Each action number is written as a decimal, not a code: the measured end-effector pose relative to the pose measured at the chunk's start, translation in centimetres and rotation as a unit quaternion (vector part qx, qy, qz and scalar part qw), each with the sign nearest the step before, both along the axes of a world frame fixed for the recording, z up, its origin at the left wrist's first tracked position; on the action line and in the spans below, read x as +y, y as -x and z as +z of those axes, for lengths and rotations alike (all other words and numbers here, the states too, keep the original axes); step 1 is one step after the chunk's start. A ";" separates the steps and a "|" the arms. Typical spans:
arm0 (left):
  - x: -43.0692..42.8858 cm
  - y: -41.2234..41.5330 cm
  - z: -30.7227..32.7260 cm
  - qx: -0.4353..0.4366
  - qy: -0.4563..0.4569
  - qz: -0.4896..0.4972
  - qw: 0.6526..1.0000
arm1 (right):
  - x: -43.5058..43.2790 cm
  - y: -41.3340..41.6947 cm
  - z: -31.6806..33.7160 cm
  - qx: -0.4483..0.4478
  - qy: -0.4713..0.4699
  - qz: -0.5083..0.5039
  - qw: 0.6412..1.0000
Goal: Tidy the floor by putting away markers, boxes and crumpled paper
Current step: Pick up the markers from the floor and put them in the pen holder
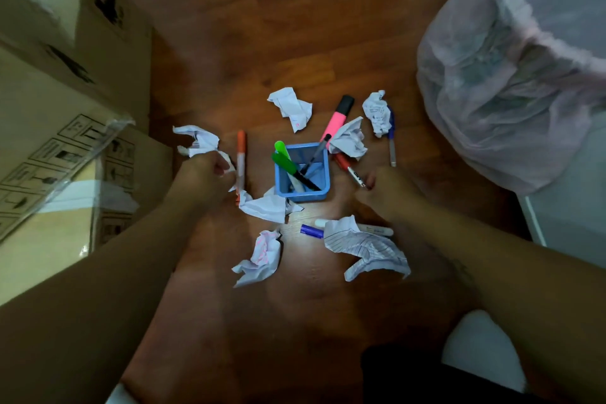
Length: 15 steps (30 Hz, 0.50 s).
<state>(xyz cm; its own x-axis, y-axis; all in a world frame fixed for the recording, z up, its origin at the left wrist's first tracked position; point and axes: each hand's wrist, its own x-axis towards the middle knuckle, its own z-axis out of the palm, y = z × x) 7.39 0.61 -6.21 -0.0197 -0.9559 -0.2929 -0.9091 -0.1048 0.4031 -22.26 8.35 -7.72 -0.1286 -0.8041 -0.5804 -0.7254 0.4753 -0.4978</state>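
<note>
Cardboard boxes are stacked at far left on the wooden floor. Left hand has its grip closed on a crumpled paper, right beside the orange marker. Centre floor, a blue holder stands upright with green and black markers inside, paper balls and loose markers scattered all around it. Right hand hovers by the red marker, grip curled; holding anything? Cannot tell. Far right, a bin with a plastic liner.
</note>
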 end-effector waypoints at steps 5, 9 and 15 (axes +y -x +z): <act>0.3 1.4 -2.5 -0.053 -0.039 0.023 0.998 | -1.3 3.0 4.5 -0.070 0.020 -0.001 0.997; 0.2 2.5 -3.8 -0.093 -0.065 0.041 0.993 | -2.6 4.4 8.9 -0.125 0.085 -0.027 0.988; 0.2 2.3 -3.1 -0.062 -0.065 0.105 0.990 | -4.7 3.0 12.8 -0.159 0.174 0.035 0.971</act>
